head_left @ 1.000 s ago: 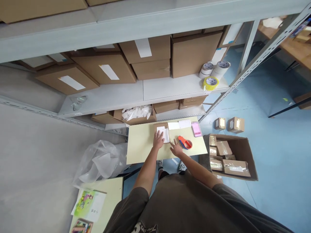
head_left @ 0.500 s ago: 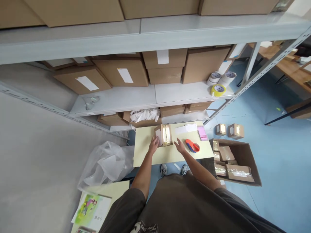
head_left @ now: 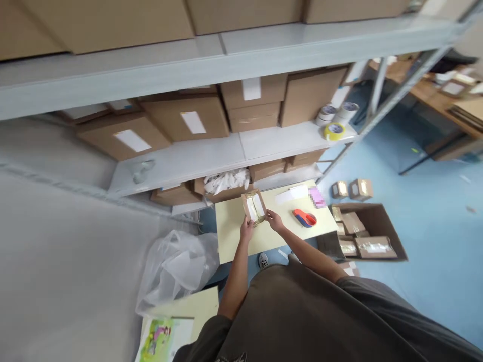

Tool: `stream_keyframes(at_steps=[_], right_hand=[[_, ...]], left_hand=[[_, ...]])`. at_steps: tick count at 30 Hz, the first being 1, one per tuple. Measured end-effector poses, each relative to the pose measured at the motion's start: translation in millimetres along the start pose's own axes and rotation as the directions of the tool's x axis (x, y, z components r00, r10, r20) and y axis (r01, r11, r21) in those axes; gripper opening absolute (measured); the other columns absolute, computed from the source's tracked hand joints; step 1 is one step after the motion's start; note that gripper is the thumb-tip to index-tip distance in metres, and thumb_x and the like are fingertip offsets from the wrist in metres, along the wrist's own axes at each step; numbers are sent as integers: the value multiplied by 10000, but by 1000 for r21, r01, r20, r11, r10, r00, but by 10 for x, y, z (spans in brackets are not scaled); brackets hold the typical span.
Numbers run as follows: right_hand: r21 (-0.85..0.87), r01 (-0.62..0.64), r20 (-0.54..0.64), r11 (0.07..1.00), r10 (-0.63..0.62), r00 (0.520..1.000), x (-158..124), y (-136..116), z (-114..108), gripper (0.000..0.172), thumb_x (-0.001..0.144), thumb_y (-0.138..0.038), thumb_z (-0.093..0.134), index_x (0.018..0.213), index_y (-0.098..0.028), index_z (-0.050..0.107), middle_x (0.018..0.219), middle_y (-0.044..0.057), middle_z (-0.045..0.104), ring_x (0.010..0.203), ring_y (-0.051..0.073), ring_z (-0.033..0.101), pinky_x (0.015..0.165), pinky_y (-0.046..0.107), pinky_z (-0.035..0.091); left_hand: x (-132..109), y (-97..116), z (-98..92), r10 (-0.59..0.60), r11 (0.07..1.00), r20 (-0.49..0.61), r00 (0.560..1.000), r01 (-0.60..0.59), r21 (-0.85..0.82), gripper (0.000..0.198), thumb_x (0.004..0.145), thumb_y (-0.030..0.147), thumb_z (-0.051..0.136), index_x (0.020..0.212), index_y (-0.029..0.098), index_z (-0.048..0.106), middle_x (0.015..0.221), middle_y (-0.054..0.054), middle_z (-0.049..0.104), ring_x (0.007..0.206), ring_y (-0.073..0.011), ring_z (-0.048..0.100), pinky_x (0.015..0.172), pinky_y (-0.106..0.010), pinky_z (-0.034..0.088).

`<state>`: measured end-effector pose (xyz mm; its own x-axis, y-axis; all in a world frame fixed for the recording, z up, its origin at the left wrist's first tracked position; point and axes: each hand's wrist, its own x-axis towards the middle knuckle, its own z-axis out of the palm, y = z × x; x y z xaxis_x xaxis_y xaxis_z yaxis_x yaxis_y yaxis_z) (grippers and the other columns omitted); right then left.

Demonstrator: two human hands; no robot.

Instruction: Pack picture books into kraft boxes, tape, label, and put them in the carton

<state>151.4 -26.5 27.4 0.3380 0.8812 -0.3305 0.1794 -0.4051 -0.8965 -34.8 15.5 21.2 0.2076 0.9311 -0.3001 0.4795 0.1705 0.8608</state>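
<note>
A small cardboard box (head_left: 254,206) with shiny clear tape and white labels on its face is gripped between my two hands over the pale yellow table (head_left: 230,246). My left hand (head_left: 247,229) holds its lower left corner, thumb on the face. On its right side, my right hand (head_left: 274,219) has its fingers closed at the edge. To the right lies a red and blue tape dispenser (head_left: 305,218). Behind it are white paper sheets (head_left: 292,193) and a pink item (head_left: 317,197), partly blurred out.
A large open carton (head_left: 388,229) with several taped boxes stands right of the table. Two small boxes (head_left: 361,188) sit on the floor behind it. Grey shelving (head_left: 279,143) with cartons and tape rolls (head_left: 334,130) rises ahead. Clear plastic wrap (head_left: 181,266) lies at the left.
My right hand has moved from beside the box onto its right edge. The box is now tilted, its taped face turned more toward me. The camera view has swung slightly.
</note>
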Motion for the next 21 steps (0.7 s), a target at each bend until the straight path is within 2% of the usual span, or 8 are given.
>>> stream_keyframes(at_steps=[3, 5, 7, 9, 11, 13, 18, 21], right_hand=[[136, 47, -70, 990, -38, 997, -88, -38, -231, 413, 830, -266, 680, 1238, -244, 742, 1226, 65, 786, 1099, 253, 735, 998, 415, 588], [220, 86, -153, 972, -53, 987, -149, -12, -448, 387, 846, -296, 700, 1227, -241, 741, 1243, 89, 772, 1107, 261, 732, 989, 426, 595], [300, 129, -267, 945, -46, 963, -230, 56, -711, 363, 867, -342, 704, 1213, -234, 726, 1272, 111, 751, 1142, 267, 723, 996, 435, 595], [360, 164, -390, 919, -11, 921, -337, 164, -1019, 338, 878, -377, 699, 1183, -233, 700, 1328, 123, 725, 1205, 268, 701, 1015, 432, 589], [398, 189, -497, 898, 38, 867, -475, 311, -1372, 304, 873, -395, 702, 1132, -241, 667, 1382, 119, 702, 1261, 266, 674, 1031, 428, 582], [429, 225, -587, 875, 81, 805, -649, 493, -1761, 286, 857, -403, 709, 1086, -250, 632, 1401, 111, 689, 1289, 273, 659, 1037, 444, 579], [492, 290, -734, 821, 212, 645, -1199, 1020, -2768, 389, 803, -426, 706, 1125, -243, 587, 1305, 124, 725, 1232, 295, 681, 1023, 469, 575], [518, 277, -789, 809, 328, 519, -1518, 1309, -3318, 406, 778, -412, 686, 1126, -229, 583, 1246, 134, 744, 1173, 295, 698, 998, 438, 572]], left_hand=[[71, 134, 57, 77, 997, 70, 995, -75, -28, 670, 1036, 457, 542, 1660, 244, 424, 1432, -84, 719, 1305, -229, 690, 1088, -343, 549], [148, 301, 189, 123, 991, 132, 984, -115, -62, 705, 1035, 473, 552, 1681, 240, 395, 1479, -84, 691, 1348, -244, 665, 1102, -337, 540], [220, 533, 405, 173, 985, 211, 962, -164, -60, 706, 1037, 478, 562, 1679, 228, 410, 1496, -83, 679, 1385, -258, 639, 1108, -326, 536], [266, 812, 708, 235, 972, 303, 924, -231, -48, 680, 1044, 468, 565, 1665, 220, 444, 1505, -81, 671, 1404, -265, 624, 1116, -317, 530], [271, 1111, 1099, 296, 952, 394, 870, -301, -51, 655, 1047, 443, 572, 1653, 218, 469, 1528, -78, 653, 1419, -266, 611, 1141, -318, 515], [226, 1405, 1575, 345, 932, 480, 807, -357, -69, 642, 1047, 403, 576, 1651, 214, 472, 1557, -76, 629, 1436, -263, 596, 1173, -328, 492], [-113, 2013, 2972, 381, 898, 687, 619, -423, -117, 628, 1037, 329, 558, 1646, 196, 481, 1575, -89, 612, 1440, -256, 590, 1203, -366, 470], [-385, 2253, 3791, 365, 884, 761, 535, -455, -105, 602, 1025, 321, 572, 1604, 159, 539, 1582, -125, 599, 1467, -264, 565, 1226, -378, 445]])
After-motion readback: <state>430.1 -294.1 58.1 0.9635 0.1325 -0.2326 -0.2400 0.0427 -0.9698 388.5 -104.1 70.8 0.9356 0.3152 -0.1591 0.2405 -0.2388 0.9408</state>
